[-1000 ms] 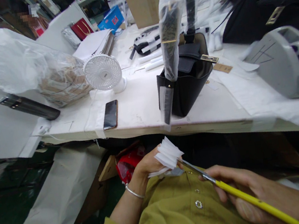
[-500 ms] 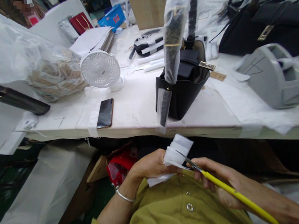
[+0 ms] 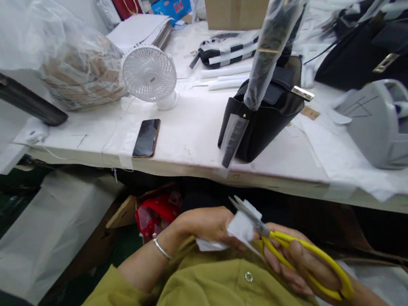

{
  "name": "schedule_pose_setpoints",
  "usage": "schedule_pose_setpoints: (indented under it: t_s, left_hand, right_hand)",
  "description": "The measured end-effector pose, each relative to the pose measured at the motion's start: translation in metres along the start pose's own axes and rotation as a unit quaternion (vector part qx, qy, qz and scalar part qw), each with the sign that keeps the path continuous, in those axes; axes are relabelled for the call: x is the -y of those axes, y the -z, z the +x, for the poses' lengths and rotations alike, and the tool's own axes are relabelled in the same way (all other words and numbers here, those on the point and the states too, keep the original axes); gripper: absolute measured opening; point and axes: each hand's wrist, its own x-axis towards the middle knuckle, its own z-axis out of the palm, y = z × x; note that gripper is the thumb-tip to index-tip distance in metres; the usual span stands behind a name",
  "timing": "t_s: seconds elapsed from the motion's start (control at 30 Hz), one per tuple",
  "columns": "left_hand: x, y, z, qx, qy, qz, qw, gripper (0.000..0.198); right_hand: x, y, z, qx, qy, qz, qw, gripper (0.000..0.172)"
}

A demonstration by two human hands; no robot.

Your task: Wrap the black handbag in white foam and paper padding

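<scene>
My left hand [image 3: 204, 225] is closed around a small folded piece of white paper [image 3: 241, 226], held in front of my chest below the table edge. My right hand [image 3: 299, 267] grips yellow-handled scissors [image 3: 277, 239], whose blades are parted around the paper's upper edge. A silver bracelet circles my left wrist. On the white table [image 3: 195, 144] just above stands a black handbag [image 3: 260, 117], its handle wrapped in clear plastic.
A black phone [image 3: 146, 138] lies near the table's front edge, with a white desk fan [image 3: 150, 74] behind it. A plastic bag of brown material [image 3: 75, 75] sits at the left, a grey machine [image 3: 385, 122] at the right, more black bags behind, and a red bag [image 3: 157, 215] under the table.
My right hand has swung the scissors upright and nearer the paper, blades now parted on it. The paper has been turned and drawn lower. My view has shifted left and tilted.
</scene>
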Motion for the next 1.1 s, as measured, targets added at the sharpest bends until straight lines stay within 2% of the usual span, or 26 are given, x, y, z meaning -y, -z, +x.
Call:
schedule_pose_setpoints:
  t_s: [0.1,0.2,0.27,0.33,0.4,0.5,0.6,0.67,0.77,0.87,0.93,1.1]
  left_hand:
    - [0.01,-0.016,0.004,0.066,0.037,-0.008,0.997,0.034]
    - [0.015,-0.015,-0.002,-0.008,0.071,-0.136,0.988,0.037]
    - [0.011,-0.007,-0.007,-0.06,0.064,-0.225,0.97,0.046]
    - [0.002,0.002,-0.01,-0.081,0.033,-0.293,0.952,0.054]
    - [-0.009,0.006,-0.007,-0.088,0.012,-0.319,0.944,0.056]
    - [-0.022,0.004,0.007,-0.096,0.025,-0.292,0.951,0.053]
    - [-0.031,-0.003,0.024,-0.145,0.067,-0.236,0.958,0.046]
    - [-0.035,-0.007,0.034,-0.173,0.07,-0.176,0.967,0.041]
    - [-0.04,-0.011,0.044,-0.194,0.03,-0.101,0.975,0.034]
    - [-0.045,-0.013,0.046,-0.214,0.014,-0.122,0.969,0.022]
    - [-0.047,-0.013,0.043,-0.203,0.023,-0.18,0.962,0.021]
    - [-0.038,-0.011,0.034,-0.085,0.016,-0.367,0.926,0.061]
  right_hand:
    - [0.032,-0.005,0.002,-0.052,0.078,0.052,0.994,0.06]
    - [0.072,0.002,-0.006,-0.127,0.167,0.056,0.976,0.062]
    - [0.086,0.01,-0.012,-0.192,0.232,0.029,0.953,0.061]
    - [0.085,0.017,-0.013,-0.245,0.277,-0.017,0.929,0.057]
    - [0.069,0.02,-0.008,-0.278,0.293,-0.086,0.911,0.057]
    - [0.038,0.013,0.005,-0.309,0.284,-0.185,0.888,0.062]
    - [0.019,0.002,0.018,-0.332,0.297,-0.214,0.869,0.066]
    - [0.016,-0.004,0.023,-0.337,0.329,-0.216,0.855,0.066]
    - [0.021,-0.009,0.024,-0.357,0.38,-0.215,0.826,0.052]
    - [0.027,-0.009,0.019,-0.396,0.403,-0.217,0.796,0.039]
    - [0.031,-0.005,0.016,-0.413,0.394,-0.208,0.794,0.04]
    - [0.045,0.009,0.009,-0.427,0.346,-0.104,0.829,0.05]
